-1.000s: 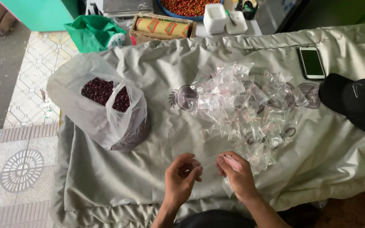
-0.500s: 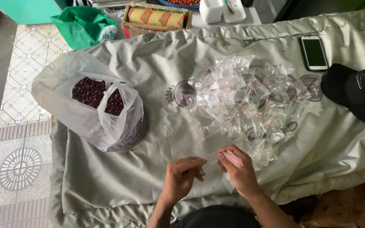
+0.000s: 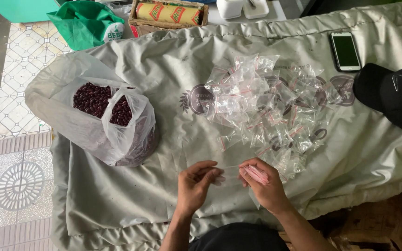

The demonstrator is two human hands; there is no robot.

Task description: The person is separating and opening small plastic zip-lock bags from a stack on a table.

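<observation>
A small clear zip bag [image 3: 229,175] is held between two bare hands above a grey cloth-covered surface [image 3: 117,204], seen from overhead; the left hand [image 3: 195,183] pinches one edge of the bag with its fingers [image 3: 212,173] closed on the plastic, while the right hand [image 3: 264,183] grips the opposite edge, its fingers [image 3: 247,171] also clenched on a thin stack of red-striped bags [image 3: 257,174]; the bag is stretched level between the hands, near the front edge of the surface; just beyond the right hand, a loose heap of empty clear bags [image 3: 266,107] is spread across the middle of the cloth; to the left, well apart from the hands, an open white plastic sack [image 3: 117,135] of dark red beans [image 3: 94,100] is slumped on the cloth; a smartphone [image 3: 345,50] is laid face up at the far right, beside a black cap [image 3: 391,95]; a green bag [image 3: 87,23] and a cardboard box [image 3: 168,14] are seen past the far edge, over tiled floor [image 3: 10,181].
</observation>
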